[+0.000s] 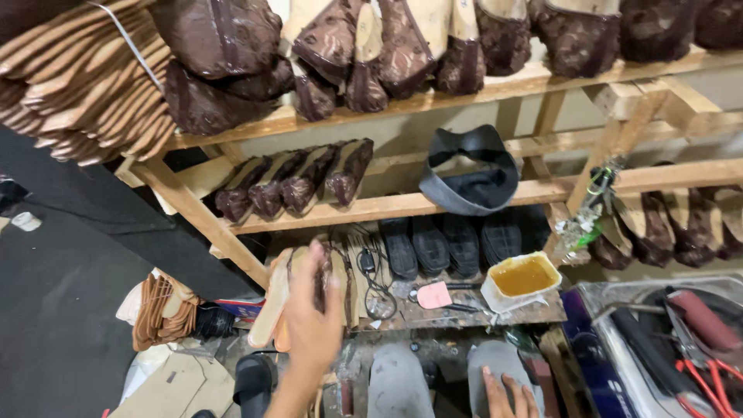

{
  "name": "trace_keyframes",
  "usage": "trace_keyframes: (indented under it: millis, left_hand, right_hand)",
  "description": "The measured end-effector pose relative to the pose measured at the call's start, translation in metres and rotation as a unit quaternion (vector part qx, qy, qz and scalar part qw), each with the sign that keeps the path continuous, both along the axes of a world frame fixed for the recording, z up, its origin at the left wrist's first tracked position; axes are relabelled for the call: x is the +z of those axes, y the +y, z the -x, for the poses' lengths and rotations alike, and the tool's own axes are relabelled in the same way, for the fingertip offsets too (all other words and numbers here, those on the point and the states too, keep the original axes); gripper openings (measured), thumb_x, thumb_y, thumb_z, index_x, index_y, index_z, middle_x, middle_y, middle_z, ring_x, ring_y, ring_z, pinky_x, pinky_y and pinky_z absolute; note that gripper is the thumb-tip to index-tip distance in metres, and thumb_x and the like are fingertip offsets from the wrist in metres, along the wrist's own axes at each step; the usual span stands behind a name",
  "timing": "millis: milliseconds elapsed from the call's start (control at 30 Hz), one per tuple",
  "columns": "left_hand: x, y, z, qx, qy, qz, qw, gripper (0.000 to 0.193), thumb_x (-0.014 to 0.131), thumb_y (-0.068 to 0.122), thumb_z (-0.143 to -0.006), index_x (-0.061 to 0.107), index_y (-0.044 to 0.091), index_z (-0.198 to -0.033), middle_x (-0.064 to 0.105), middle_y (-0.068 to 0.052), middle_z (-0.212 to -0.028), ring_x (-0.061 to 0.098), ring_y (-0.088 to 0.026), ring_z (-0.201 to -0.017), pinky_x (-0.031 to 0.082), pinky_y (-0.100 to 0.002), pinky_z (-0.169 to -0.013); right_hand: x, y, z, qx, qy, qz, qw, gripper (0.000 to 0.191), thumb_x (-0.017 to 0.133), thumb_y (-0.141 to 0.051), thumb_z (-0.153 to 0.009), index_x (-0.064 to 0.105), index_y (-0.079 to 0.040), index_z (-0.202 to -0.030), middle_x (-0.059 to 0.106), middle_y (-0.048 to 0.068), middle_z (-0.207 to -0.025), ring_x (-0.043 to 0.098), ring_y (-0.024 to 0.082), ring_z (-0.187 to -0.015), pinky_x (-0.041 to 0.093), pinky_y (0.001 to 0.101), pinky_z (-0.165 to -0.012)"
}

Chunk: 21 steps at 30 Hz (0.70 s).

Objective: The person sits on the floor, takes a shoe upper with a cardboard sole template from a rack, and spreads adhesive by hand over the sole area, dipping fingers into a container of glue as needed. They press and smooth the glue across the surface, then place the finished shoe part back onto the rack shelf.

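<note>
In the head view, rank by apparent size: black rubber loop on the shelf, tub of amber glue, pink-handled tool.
1. Black rubber loop
2. Tub of amber glue, though it sits nearer the camera
3. Pink-handled tool

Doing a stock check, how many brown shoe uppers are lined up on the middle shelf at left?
4, side by side on the middle wooden shelf: brown shoe uppers at and. Others may be hidden behind them.

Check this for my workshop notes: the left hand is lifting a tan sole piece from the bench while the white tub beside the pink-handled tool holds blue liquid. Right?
Not quite. In the head view the white tub holds amber liquid, not blue. The rest stands: the left hand has its grip on a tan sole piece, and the tub sits beside the pink-handled tool.
</note>
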State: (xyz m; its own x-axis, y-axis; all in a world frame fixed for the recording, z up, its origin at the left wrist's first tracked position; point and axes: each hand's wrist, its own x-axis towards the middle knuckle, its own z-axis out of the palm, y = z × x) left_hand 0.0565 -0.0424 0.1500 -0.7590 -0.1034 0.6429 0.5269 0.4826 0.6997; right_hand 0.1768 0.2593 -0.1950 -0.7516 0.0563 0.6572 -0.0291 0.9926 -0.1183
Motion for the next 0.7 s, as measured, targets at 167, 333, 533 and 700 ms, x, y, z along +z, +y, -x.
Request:
trace_keyframes:
  millis: [167, 333, 533, 700]
  left_hand:
    - [0.098, -0.014, 0.026, 0.012, 0.112, 0.041, 0.993, 0.041, 0.061, 0.002, -0.1, 0.056, -0.002, -0.141, 0.065, -0.018, -0.133, 0.067, -0.025, -0.121, 0.05, -0.035, -0.106]
    - [0.085, 0.007, 0.045, 0.003, 0.046, 0.008, 0.999, 0.033, 0.061, 0.003, -0.098, 0.064, 0.001, -0.13, 0.07, -0.014, -0.124, 0.069, -0.021, -0.106, 0.054, -0.032, -0.093]
    - [-0.046, 0.112, -0.009, -0.255, -0.25, -0.194, 0.914, 0.037, 0.045, 0.015, -0.098, 0.062, 0.006, -0.13, 0.062, -0.007, -0.134, 0.064, -0.015, -0.117, 0.06, -0.03, -0.088]
    - [-0.124, 0.228, -0.092, -0.412, -0.351, -0.442, 0.716, 0.059, 0.047, 0.032, -0.104, 0.038, 0.005, -0.156, 0.05, -0.017, -0.151, 0.05, -0.025, -0.13, 0.041, -0.034, -0.103]
  right_hand:
    - [0.01, -0.014, 0.012, 0.015, 0.068, 0.014, 0.997, 0.08, 0.06, -0.05, -0.068, 0.059, -0.009, -0.136, 0.065, 0.006, -0.125, 0.061, 0.034, -0.11, 0.045, 0.0564, -0.101]
    - [0.007, 0.034, 0.002, 0.02, -0.007, 0.096, 0.995, 0.102, 0.069, -0.049, -0.058, 0.044, -0.004, -0.146, 0.055, 0.017, -0.142, 0.054, 0.047, -0.122, 0.041, 0.0552, -0.109]
    - [0.053, 0.042, 0.012, 0.15, 0.016, 0.46, 0.875, 0.103, 0.066, -0.046, -0.08, 0.015, -0.004, -0.159, 0.04, 0.024, -0.152, 0.042, 0.041, -0.139, 0.031, 0.0512, -0.116]
    - [0.19, -0.014, 0.014, 0.236, 0.09, 0.704, 0.664, 0.092, 0.044, -0.046, -0.099, 0.005, -0.003, -0.17, 0.032, 0.032, -0.168, 0.024, 0.035, -0.161, 0.009, 0.043, -0.126]
